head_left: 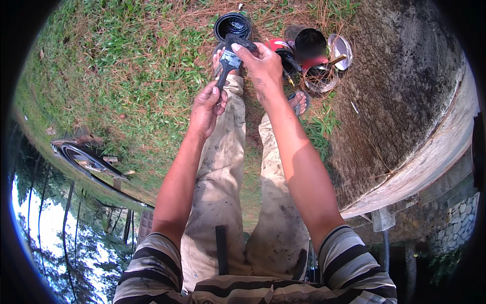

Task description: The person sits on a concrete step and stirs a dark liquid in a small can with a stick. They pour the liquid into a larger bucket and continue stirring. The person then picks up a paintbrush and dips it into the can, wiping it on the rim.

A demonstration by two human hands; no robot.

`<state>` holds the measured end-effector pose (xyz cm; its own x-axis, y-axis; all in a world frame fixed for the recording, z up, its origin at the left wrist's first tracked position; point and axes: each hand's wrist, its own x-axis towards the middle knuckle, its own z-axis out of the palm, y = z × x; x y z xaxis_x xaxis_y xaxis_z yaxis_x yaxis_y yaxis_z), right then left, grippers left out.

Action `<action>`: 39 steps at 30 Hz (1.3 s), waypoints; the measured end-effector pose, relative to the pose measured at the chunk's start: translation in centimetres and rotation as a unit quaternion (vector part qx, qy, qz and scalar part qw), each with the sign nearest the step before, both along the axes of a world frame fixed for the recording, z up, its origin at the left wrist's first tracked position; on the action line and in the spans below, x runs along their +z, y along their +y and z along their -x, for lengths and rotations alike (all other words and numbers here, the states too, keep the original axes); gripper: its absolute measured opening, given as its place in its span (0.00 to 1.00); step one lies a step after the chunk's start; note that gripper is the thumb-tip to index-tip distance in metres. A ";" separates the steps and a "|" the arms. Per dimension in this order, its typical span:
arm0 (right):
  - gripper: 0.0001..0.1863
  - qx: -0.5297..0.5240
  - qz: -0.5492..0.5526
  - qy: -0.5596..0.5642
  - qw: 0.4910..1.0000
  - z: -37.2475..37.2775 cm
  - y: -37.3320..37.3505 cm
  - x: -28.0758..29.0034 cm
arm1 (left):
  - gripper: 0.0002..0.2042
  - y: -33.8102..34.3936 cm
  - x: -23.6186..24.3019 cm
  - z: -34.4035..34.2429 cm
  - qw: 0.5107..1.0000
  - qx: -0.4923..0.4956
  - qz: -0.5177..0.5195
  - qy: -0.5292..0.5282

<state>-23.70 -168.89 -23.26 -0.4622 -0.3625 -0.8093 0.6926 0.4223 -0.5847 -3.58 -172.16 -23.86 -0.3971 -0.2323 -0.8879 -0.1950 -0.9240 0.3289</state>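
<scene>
My left hand (206, 107) is closed round the dark handle of a paintbrush (230, 60), whose metal band is pale and smeared. With thumb and fingers, my right hand (264, 68) pinches the brush's black, paint-soaked bristles. Its far fingertips are partly hidden. Just beyond the brush, on the ground, stands a round black tub (233, 26) with wet-looking dark paint inside. Both hands are held out in front of my legs, above my feet.
Right of the tub are a red-and-black container (287, 58), a dark open can (310, 44) and a pale lid (340, 50) with a stick across it. Grass and pine needles cover the ground. A stained concrete slab (400, 91) rises at right; a tyre-like ring (81, 154) lies left.
</scene>
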 end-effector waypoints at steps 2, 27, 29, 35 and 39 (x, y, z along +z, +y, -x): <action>0.14 -0.010 -0.005 -0.007 1.000 -0.2 -0.3 0.0 | 0.15 0.2 0.3 0.3 1.000 0.012 0.002 -0.008; 0.15 -0.048 0.049 -0.015 0.998 -0.4 -0.3 1.4 | 0.15 0.4 0.1 0.9 0.999 0.036 0.014 0.006; 0.16 0.002 0.007 0.003 1.000 0.0 -0.1 1.4 | 0.15 0.5 0.2 0.9 0.999 0.036 0.014 0.006; 0.27 -0.034 0.022 -0.030 0.999 -0.7 0.2 0.0 | 0.14 0.7 0.6 1.2 0.999 0.026 0.021 -0.006; 0.42 0.043 -0.084 -0.021 0.995 -1.5 3.1 -1.0 | 0.15 0.6 0.6 2.1 0.999 0.035 0.024 -0.032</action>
<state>-22.15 -165.75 -24.26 -0.3990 -0.2570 -0.8802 0.6724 0.5706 -0.4714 -5.65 -171.55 -23.25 -0.3215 -0.2999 -0.8982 -0.1518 -0.9199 0.3615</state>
